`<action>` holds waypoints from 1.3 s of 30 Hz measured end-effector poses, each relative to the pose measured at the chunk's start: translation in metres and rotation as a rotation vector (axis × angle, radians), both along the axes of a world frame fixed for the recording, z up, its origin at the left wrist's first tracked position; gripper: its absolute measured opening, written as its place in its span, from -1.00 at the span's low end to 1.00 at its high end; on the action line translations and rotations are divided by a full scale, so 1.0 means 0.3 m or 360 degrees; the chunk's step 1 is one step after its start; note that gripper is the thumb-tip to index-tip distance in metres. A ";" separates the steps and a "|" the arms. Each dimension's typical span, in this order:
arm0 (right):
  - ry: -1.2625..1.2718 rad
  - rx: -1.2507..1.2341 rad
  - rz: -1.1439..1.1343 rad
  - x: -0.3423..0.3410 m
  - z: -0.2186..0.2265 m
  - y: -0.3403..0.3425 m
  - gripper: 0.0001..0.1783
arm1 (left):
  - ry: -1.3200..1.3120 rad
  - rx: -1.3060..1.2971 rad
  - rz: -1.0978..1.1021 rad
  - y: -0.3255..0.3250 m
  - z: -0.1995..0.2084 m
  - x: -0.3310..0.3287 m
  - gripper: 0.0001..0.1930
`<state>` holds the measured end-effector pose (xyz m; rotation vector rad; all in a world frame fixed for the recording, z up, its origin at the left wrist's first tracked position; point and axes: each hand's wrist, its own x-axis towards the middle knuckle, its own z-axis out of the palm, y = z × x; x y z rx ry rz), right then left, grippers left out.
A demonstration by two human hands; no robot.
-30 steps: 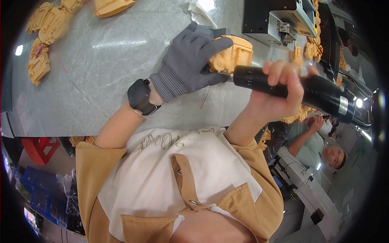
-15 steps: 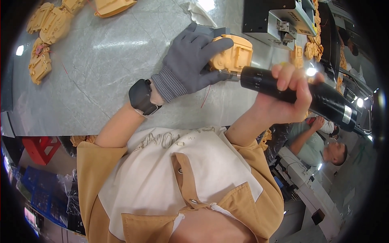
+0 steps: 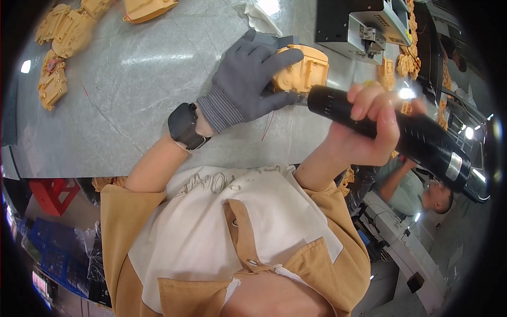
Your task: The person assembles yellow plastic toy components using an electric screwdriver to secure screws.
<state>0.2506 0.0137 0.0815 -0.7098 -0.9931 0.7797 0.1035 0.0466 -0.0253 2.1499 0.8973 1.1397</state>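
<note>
My left hand (image 3: 244, 76), in a grey knitted glove, grips a yellow-orange plastic housing (image 3: 312, 67) over the worktable. Its thumb and forefinger close on the housing's left part; the other fingers lie over a dark grey block (image 3: 288, 40) behind it. In my bare right hand (image 3: 372, 119) is a black electric screwdriver (image 3: 429, 138), held with the fingers wrapped round its barrel. The screwdriver's nose points left at the near side of the housing. Its bit is mostly hidden, so I cannot tell whether it touches a screw.
A black-and-silver machine (image 3: 346, 29) stands at the far right of the grey tabletop (image 3: 142, 105). Similar plastic housings (image 3: 68, 37) lie at the far left, and more pieces (image 3: 409, 63) at the right. A thin red wire (image 3: 268, 126) is near my left hand. Another person (image 3: 404, 187) sits at right.
The electric screwdriver has tilted, its rear end dropping, while its nose has shifted slightly left and up. My left hand and the housing have hardly moved.
</note>
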 end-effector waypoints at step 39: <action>-0.0270 -0.0045 -0.0094 -0.059 -0.006 0.015 -0.43 | 0.0033 -0.0010 0.0022 -0.010 0.001 -0.003 -0.27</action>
